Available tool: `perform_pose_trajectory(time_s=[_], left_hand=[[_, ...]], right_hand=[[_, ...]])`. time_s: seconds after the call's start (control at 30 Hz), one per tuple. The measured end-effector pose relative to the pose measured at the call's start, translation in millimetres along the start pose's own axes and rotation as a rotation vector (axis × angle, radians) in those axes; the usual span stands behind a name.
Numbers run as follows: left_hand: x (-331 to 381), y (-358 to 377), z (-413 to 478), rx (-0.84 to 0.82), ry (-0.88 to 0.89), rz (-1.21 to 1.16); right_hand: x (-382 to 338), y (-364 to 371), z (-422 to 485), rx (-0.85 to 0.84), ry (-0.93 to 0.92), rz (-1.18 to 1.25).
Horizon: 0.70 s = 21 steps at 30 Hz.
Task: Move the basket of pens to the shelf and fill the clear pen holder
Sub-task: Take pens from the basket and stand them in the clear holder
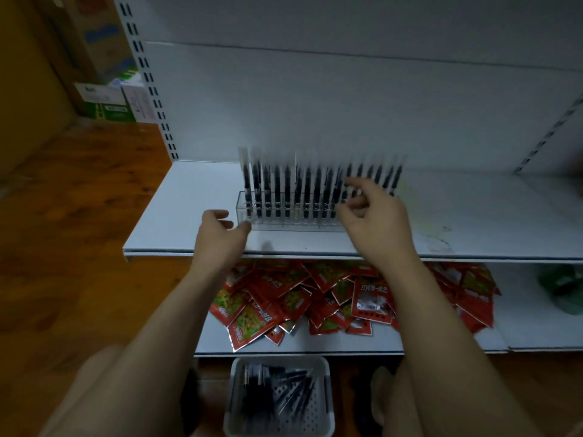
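Left hand (220,234): fingers loosely curled, holding nothing, thumb tip just beside the left end of the holder (284,223). Right hand (372,216): fingers half bent against the pens (277,190) standing upright in the holder's right part; blur hides whether they pinch one. The holder stands on the shelf (176,222), just beyond both sets of fingertips. The basket (232,398) of loose pens lies well behind the fingers, between the forearms, on the floor.

I see the pen holder (277,223) on the upper shelf (176,216), packets (284,294) on the lower shelf (536,326), and the basket (280,361) on the floor (94,216) in front.
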State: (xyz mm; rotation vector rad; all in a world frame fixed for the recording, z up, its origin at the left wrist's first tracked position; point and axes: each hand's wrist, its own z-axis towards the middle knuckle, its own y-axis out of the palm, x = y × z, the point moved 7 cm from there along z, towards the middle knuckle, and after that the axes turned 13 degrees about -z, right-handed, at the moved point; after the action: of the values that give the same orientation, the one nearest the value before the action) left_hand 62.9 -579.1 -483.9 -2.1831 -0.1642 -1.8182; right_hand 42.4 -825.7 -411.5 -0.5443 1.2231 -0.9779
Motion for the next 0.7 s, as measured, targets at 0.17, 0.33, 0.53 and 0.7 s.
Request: perform_pose_trajectory(time_s=[0.17, 0.33, 0.53, 0.7], left_hand=[[-21.7, 4.0, -46.0, -0.119, -0.038, -0.009], [-62.9, 18.0, -68.5, -0.258, -0.028, 0.229], [-130.6, 6.9, -76.2, -0.35, -0.14, 0.501], [-181.7, -6.9, -74.9, -0.403, -0.233, 0.662]], right_hand=[[-12.8, 44.5, -36.2, -0.244, -0.006, -0.028], [-9.5, 105.0, -76.5, -0.584, -0.038, -0.196], [25.8, 186.7, -139.5, -0.916, 0.012, -0.221], [60.9, 243.3, -205.0, -1.087, 0.132, -0.16]])
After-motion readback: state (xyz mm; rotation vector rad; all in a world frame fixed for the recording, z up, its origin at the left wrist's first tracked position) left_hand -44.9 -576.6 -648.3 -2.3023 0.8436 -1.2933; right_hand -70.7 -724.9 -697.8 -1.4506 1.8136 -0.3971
